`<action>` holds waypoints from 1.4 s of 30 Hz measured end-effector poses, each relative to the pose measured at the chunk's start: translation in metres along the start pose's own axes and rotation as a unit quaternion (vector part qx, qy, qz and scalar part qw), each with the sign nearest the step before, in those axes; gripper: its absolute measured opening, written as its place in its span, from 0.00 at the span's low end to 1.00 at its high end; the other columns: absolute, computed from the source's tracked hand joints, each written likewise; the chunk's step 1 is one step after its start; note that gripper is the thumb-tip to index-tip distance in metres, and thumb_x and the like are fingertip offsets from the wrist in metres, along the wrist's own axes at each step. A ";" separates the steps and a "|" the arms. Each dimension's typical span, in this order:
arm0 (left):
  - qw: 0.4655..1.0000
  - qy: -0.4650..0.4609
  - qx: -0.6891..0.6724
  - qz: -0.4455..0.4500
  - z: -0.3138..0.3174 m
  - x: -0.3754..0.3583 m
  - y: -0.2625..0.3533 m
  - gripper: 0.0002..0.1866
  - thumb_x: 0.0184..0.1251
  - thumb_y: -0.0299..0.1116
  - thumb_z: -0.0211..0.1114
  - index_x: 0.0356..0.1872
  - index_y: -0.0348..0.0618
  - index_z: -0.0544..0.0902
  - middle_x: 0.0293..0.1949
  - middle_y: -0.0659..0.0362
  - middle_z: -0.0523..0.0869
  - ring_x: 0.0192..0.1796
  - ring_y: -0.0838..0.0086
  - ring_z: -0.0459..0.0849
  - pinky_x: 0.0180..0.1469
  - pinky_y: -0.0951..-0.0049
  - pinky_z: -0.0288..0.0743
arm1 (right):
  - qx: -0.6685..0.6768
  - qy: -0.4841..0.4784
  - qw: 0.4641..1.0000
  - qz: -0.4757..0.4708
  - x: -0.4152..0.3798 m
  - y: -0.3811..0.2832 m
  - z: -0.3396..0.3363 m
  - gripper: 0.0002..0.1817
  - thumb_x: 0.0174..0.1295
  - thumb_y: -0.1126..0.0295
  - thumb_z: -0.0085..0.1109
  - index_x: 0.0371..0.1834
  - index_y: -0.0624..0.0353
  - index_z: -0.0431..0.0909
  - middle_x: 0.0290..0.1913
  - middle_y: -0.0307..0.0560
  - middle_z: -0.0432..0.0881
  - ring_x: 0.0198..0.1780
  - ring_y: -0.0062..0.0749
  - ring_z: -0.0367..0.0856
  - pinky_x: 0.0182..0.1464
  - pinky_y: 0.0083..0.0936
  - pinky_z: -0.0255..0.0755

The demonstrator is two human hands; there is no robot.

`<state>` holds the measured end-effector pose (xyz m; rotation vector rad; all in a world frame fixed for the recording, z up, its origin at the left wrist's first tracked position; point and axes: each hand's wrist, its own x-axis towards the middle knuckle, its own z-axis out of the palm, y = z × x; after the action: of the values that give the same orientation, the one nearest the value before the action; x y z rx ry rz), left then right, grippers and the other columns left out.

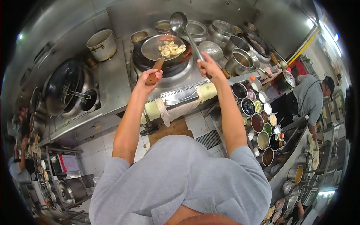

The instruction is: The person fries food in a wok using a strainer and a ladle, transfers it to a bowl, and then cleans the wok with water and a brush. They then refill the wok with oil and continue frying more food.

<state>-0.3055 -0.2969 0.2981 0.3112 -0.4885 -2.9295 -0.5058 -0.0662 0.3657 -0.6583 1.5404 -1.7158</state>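
Now the left hand (152, 77) wraps its fingers around the wooden handle of the strainer (150, 45), pale food pieces (171, 49) lying on it above the black wok (138, 55); the right hand (209, 68) grips the ladle (178, 22), bowl pointing away.

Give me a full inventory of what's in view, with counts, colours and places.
round metal strainer with wooden handle: one, grey, brown handle, over the stove wok
pale food pieces: several, cream, on the strainer
long metal ladle: one, silver, right of the strainer
round metal stove wok: one, black, centre
tall metal pot: one, greyish, upper left
round ingredient containers: over a dozen, varied contents, right
folded cloths: several, yellowish and pale, stove front
co-worker in cap: one, grey top, far right
left hand: one, bare, gripping the strainer handle
right hand: one, bare, gripping the ladle
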 end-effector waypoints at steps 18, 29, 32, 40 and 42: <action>0.997 0.039 0.063 0.024 -0.016 -0.022 -0.020 0.11 0.67 0.24 0.55 0.44 0.27 0.66 0.32 0.53 0.73 0.26 0.76 0.73 0.26 0.80 0.74 | -0.385 0.089 0.918 -0.012 0.034 0.065 0.013 0.36 0.62 0.67 0.57 0.73 0.53 0.52 0.48 0.63 0.80 0.45 0.48 0.80 0.47 0.37 0.73; 0.997 0.004 0.064 0.037 -0.019 -0.035 -0.015 0.14 0.64 0.20 0.55 0.48 0.41 0.63 0.34 0.51 0.74 0.27 0.73 0.74 0.26 0.73 0.74 | -0.538 0.084 0.833 -0.093 0.041 0.090 0.040 0.34 0.63 0.68 0.52 0.73 0.51 0.53 0.42 0.70 0.80 0.46 0.65 0.78 0.48 0.49 0.70; 0.996 0.008 0.074 0.044 -0.028 -0.025 -0.009 0.14 0.64 0.20 0.54 0.48 0.40 0.63 0.34 0.51 0.74 0.27 0.74 0.74 0.26 0.73 0.74 | -0.567 0.058 0.817 -0.082 0.043 0.086 0.035 0.35 0.63 0.68 0.51 0.74 0.50 0.51 0.42 0.70 0.80 0.46 0.67 0.77 0.48 0.50 0.70; 0.999 0.019 0.010 0.024 -0.028 -0.038 -0.009 0.13 0.65 0.22 0.55 0.47 0.38 0.64 0.34 0.51 0.75 0.27 0.74 0.75 0.26 0.74 0.75 | -0.496 0.037 0.852 -0.165 0.069 0.093 0.028 0.39 0.61 0.68 0.55 0.75 0.46 0.49 0.45 0.70 0.79 0.44 0.67 0.78 0.46 0.51 0.70; 0.997 0.027 0.058 0.036 -0.025 -0.036 -0.007 0.14 0.65 0.23 0.55 0.49 0.39 0.64 0.34 0.52 0.75 0.26 0.74 0.75 0.26 0.73 0.75 | -0.291 0.000 0.957 -0.023 0.078 0.068 0.035 0.36 0.62 0.68 0.55 0.74 0.44 0.51 0.38 0.54 0.80 0.26 0.44 0.77 0.29 0.39 0.71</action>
<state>-0.2655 -0.2907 0.2793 0.3787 -0.6486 -2.8199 -0.5139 -0.1509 0.2966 -0.9876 2.0618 -1.2802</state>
